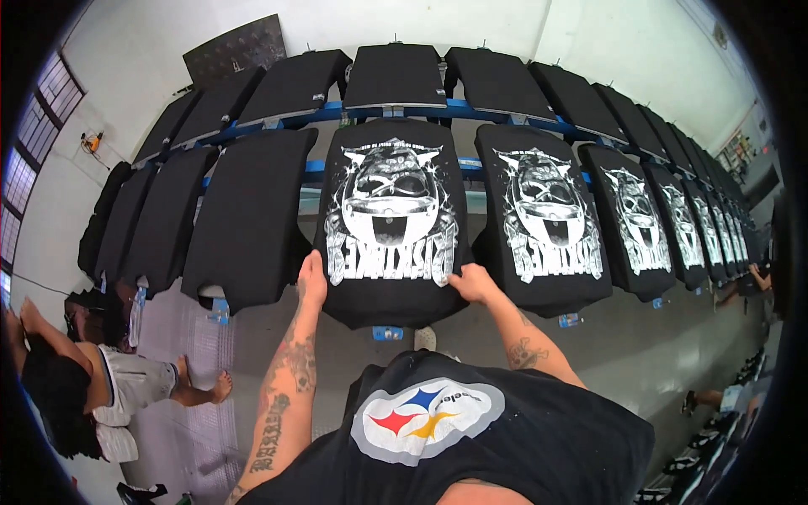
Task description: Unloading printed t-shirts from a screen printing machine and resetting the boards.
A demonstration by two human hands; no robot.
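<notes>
In front of me a black T-shirt (353,299) lies stretched over a printing board, its neck end away from my right-side-up view unclear. A white skull-like print with horns and lettering covers its middle. My left hand (312,282) is closed at the shirt's left edge, with its fingertips partly hidden against the cloth. At the right edge, below the print's corner, my right hand (476,284) pinches the fabric, thumb on top. A small blue-and-white tag (388,333) shows under the shirt's near edge.
Printed black shirts (551,219) line the boards to the right; plain black shirts (252,210) cover those to the left and in the far row. A blue rail (337,111) runs between rows. A person in light shorts (143,379) is at lower left; another person's arm (760,276) shows far right.
</notes>
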